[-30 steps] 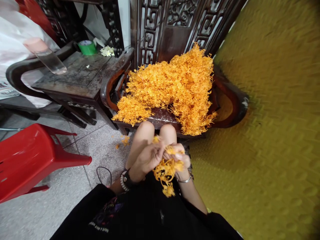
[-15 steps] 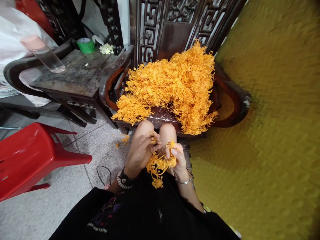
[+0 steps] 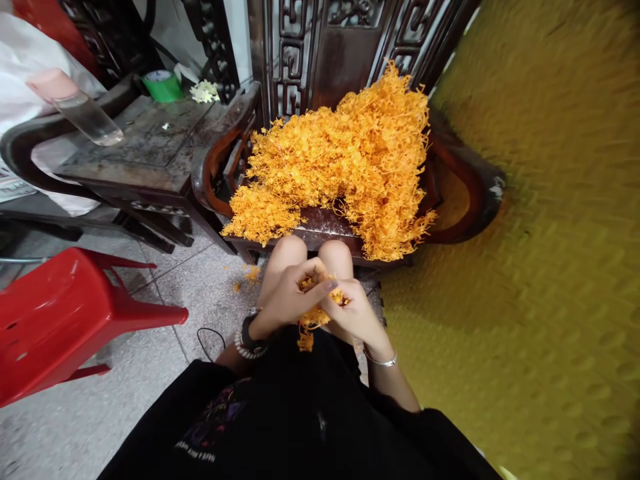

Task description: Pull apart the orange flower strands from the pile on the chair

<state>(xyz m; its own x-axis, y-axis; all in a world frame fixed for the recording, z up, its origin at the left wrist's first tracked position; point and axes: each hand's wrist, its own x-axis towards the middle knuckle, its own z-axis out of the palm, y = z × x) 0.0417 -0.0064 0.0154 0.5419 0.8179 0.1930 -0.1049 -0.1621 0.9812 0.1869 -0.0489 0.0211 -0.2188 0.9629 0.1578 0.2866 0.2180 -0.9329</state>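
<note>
My left hand (image 3: 300, 290) and my right hand (image 3: 354, 310) meet over my lap, both with curled fingers. Between them is a small bunch of orange flower strands (image 3: 314, 319), and its lower end dangles under the hands. Some orange bits show inside the curl of my left fingers, and more sit within my right fingers. The left thumb reaches across to the right hand. In front of my knees, a large heap of the same orange flowers (image 3: 345, 153) covers much of a dark carved wooden chair (image 3: 330, 223).
To the left stands a dark side table (image 3: 150, 157) bearing a pink-capped bottle (image 3: 90, 113), green tape (image 3: 163, 87) and pale flowers (image 3: 204, 92). A red plastic stool (image 3: 65, 307) is on the speckled floor. A yellow textured surface (image 3: 540, 267) fills the right side.
My hands have come together from slightly apart, and the left thumb now crosses to the right hand. The dangling strands are drawn up closer under the hands. The view has shifted slightly.
</note>
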